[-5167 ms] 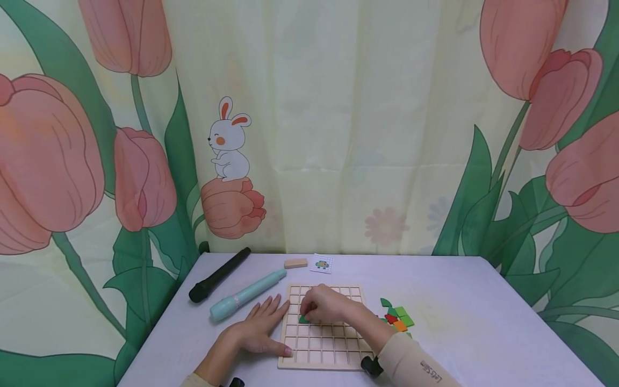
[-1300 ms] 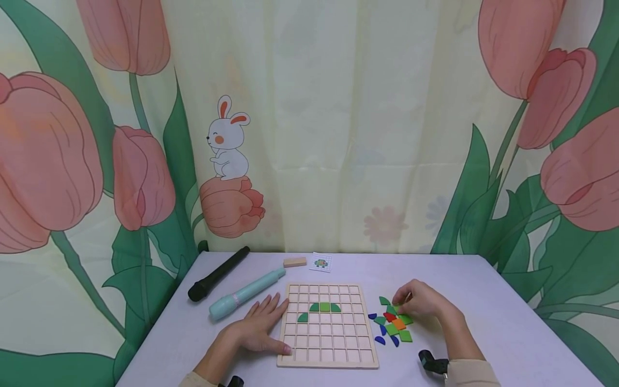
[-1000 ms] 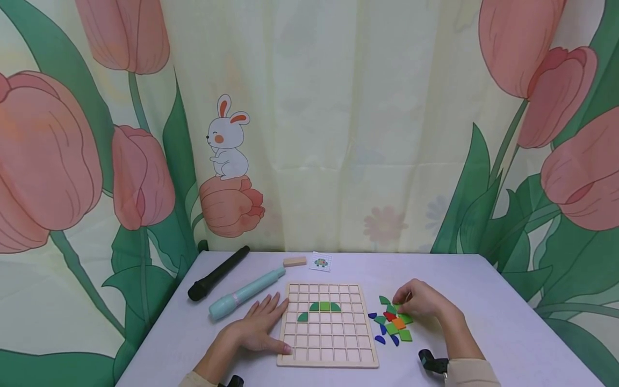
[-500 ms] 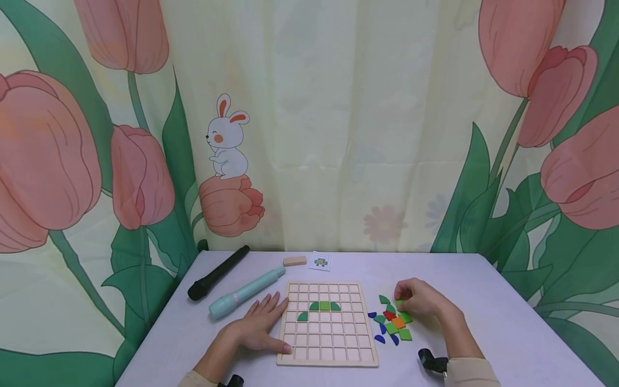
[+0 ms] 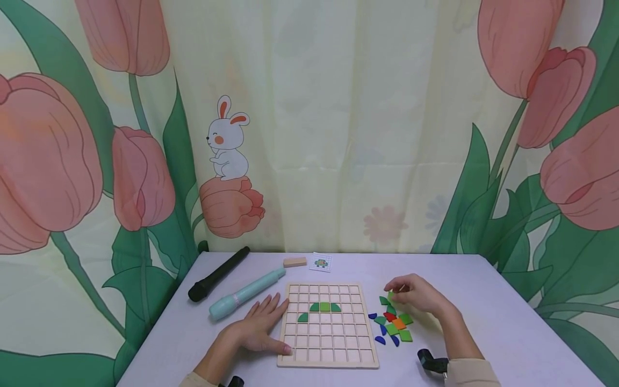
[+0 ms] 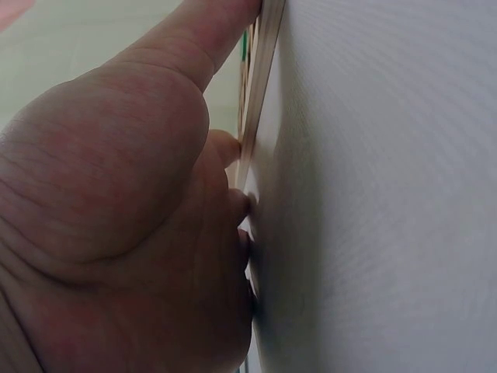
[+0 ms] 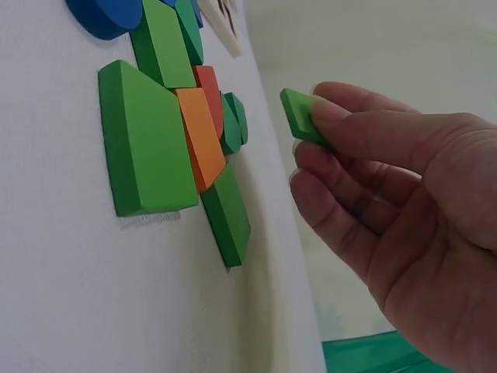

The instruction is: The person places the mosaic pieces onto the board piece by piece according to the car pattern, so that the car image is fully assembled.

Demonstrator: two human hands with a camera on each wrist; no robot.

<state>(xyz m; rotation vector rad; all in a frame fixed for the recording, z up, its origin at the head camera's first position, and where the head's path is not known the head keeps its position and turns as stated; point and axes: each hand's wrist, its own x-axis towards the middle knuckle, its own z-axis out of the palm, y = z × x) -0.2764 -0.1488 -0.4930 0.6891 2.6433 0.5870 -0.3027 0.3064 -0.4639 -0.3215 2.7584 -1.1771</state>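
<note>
My right hand [image 5: 416, 293] pinches a light green square tile [image 7: 299, 114] between thumb and fingers, raised over the pile in the right wrist view. Below it lie loose tiles: green squares [image 7: 147, 144], an orange one [image 7: 200, 136], a red one [image 5: 389, 317], dark green quarter-rounds and blue half-rounds [image 5: 380, 340]. My left hand [image 5: 258, 328] lies spread along the left edge of the wooden grid board [image 5: 333, 341], thumb on its lower left corner. Within the grid sit a light green square [image 5: 325, 307] flanked by two dark green quarter-rounds, and another quarter-round [image 5: 303, 317] lower left.
Behind the board lie a small picture card [image 5: 321, 263] and a wooden block [image 5: 295, 262]. A mint-green tube [image 5: 246, 294] and a black microphone-shaped object [image 5: 218, 274] lie to the left. A tulip-printed curtain [image 5: 314, 134] hangs behind the white table [image 5: 464, 285].
A light green square and two quarter-rounds now show on the board around where my right hand was. That hand went right to the pile and has just lifted a green square; the left stays put.
</note>
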